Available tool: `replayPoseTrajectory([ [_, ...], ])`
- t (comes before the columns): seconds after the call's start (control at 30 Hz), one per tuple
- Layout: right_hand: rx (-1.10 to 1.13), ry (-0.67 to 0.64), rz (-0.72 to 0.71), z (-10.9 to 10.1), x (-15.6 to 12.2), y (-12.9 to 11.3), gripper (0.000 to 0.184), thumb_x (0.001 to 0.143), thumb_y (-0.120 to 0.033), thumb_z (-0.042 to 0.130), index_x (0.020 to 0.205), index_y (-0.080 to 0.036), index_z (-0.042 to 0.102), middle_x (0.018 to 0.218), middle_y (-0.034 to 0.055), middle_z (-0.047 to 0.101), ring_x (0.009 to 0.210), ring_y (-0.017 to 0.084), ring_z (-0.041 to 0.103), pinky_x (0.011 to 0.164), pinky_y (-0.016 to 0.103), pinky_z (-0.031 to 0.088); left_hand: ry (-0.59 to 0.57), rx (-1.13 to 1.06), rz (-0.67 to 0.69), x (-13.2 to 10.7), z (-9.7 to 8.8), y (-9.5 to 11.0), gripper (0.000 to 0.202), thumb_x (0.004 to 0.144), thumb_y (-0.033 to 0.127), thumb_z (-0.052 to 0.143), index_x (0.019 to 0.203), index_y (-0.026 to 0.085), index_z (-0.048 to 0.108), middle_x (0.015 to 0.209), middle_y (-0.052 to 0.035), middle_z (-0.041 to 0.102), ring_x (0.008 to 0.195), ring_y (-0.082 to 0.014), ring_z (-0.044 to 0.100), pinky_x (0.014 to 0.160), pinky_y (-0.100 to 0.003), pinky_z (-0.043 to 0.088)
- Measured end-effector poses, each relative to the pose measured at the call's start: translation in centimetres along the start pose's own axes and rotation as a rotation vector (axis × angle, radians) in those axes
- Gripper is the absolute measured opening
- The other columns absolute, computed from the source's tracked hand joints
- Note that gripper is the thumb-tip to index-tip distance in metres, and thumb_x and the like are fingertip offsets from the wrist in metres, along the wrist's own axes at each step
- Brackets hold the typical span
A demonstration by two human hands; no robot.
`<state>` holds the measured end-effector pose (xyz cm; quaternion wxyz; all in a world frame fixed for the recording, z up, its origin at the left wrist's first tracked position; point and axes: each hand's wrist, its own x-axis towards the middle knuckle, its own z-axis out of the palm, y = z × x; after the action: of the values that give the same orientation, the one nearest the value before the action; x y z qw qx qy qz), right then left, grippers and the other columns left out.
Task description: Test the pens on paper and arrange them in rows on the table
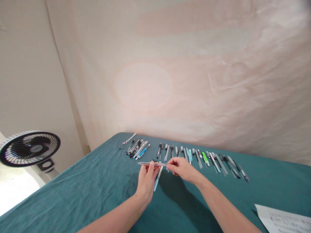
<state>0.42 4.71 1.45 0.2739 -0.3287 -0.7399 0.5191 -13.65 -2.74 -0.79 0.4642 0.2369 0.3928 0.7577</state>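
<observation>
A slim translucent pen (143, 163) lies level above the table, spanning both hands. My left hand (146, 178) is closed around its barrel, thumb on top. At the pen's right end, my right hand (181, 168) pinches with thumb and fingertips; whether a cap or a separate part sits there is too small to tell. Just beneath the hands, a light blue pen (157, 183) rests slanted on the cloth, its upper part partly behind my left fingers. Beyond them runs a row of pens, including a bright green pen (205, 159).
Dark green cloth (97, 194) covers the table. A bunch of pens, one a blue pen (143, 152), lies at the back left. Printed paper (284, 220) sits at the front right. A black fan (31, 149) stands left of the table; a pale curtain (194, 81) hangs behind.
</observation>
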Motion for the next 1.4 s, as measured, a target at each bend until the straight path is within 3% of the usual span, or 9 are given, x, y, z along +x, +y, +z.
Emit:
replayPoseTrajectory([
  [0.2,-0.001,0.008,0.019,0.0,0.1,0.0,0.032,0.065,-0.040,0.063,0.082,-0.013,0.059,0.060,-0.0009,0.057,0.050,0.008,0.049,0.046,0.019,0.039,0.008,-0.004,-0.009,0.0,0.0,0.1,0.011,0.079,0.024,0.052,0.080,0.014,0.049,0.080,-0.0049,0.062,0.078,-0.0113,0.061,0.089,-0.033,0.044],
  [0.4,0.005,-0.054,0.098,0.1,0.0,0.0,0.045,0.077,-0.054,0.041,0.071,-0.012,0.058,0.062,0.0020,0.059,0.046,0.007,0.049,0.043,0.018,0.038,0.017,-0.002,-0.011,0.0,0.1,0.1,0.010,0.079,0.023,0.053,0.079,0.013,0.048,0.081,-0.0054,0.062,0.079,-0.0113,0.061,0.089,-0.033,0.043],
  [0.57,0.016,-0.013,0.046,0.0,0.0,0.1,0.032,0.071,-0.045,0.055,0.071,-0.013,0.056,0.055,-0.0015,0.055,0.047,0.008,0.050,0.044,0.018,0.039,0.014,-0.013,-0.021,-0.1,0.2,0.2,0.011,0.078,0.023,0.053,0.080,0.013,0.048,0.080,-0.0058,0.062,0.078,-0.0117,0.061,0.088,-0.033,0.044],
  [0.77,0.090,0.001,0.015,-0.1,0.4,0.7,0.026,0.066,-0.036,0.061,0.079,-0.015,0.052,0.062,-0.0013,0.055,0.054,0.011,0.055,0.045,0.020,0.043,0.038,-0.011,0.017,0.2,-0.1,0.0,0.010,0.079,0.023,0.052,0.079,0.014,0.048,0.079,-0.0038,0.061,0.078,-0.0117,0.061,0.087,-0.035,0.044],
  [0.83,0.014,0.007,0.000,-0.1,0.5,1.1,0.020,0.068,-0.031,0.059,0.080,-0.015,0.053,0.063,-0.0009,0.056,0.055,0.012,0.055,0.047,0.022,0.044,0.043,-0.009,0.021,0.2,-0.2,-0.1,0.010,0.079,0.024,0.052,0.080,0.014,0.048,0.079,-0.0038,0.061,0.079,-0.0119,0.061,0.087,-0.035,0.044],
  [0.93,-0.295,0.049,-0.080,0.1,0.4,1.3,0.013,0.072,-0.024,0.054,0.080,-0.016,0.060,0.068,0.0021,0.060,0.062,0.014,0.056,0.059,0.025,0.044,0.043,-0.005,0.019,0.2,-0.2,-0.1,0.011,0.079,0.025,0.052,0.080,0.014,0.048,0.079,-0.0040,0.061,0.078,-0.0118,0.061,0.086,-0.034,0.045],
  [1.07,-0.662,0.088,-0.217,0.4,0.2,1.0,0.020,0.079,-0.019,0.048,0.084,-0.019,0.066,0.080,0.0052,0.060,0.080,0.016,0.055,0.075,0.026,0.039,0.037,0.007,0.026,0.2,-0.2,0.0,0.013,0.079,0.027,0.052,0.080,0.015,0.048,0.079,-0.0040,0.061,0.078,-0.0120,0.061,0.085,-0.034,0.045],
  [1.2,-0.732,0.042,-0.221,0.7,0.0,0.8,0.025,0.083,-0.017,0.041,0.088,-0.020,0.066,0.084,0.0055,0.058,0.080,0.014,0.054,0.074,0.024,0.038,0.025,0.023,0.040,0.2,-0.3,-0.2,0.014,0.079,0.027,0.052,0.081,0.015,0.048,0.081,-0.0043,0.060,0.079,-0.0121,0.060,0.085,-0.034,0.045],
  [1.4,-0.735,0.026,-0.234,1.2,-0.1,1.3,0.021,0.081,-0.018,0.046,0.090,-0.020,0.064,0.085,0.0046,0.057,0.082,0.015,0.054,0.075,0.023,0.038,0.025,0.025,0.052,0.4,-0.5,-0.4,0.014,0.079,0.028,0.052,0.081,0.015,0.048,0.081,-0.0040,0.060,0.079,-0.0118,0.060,0.085,-0.034,0.045],
])
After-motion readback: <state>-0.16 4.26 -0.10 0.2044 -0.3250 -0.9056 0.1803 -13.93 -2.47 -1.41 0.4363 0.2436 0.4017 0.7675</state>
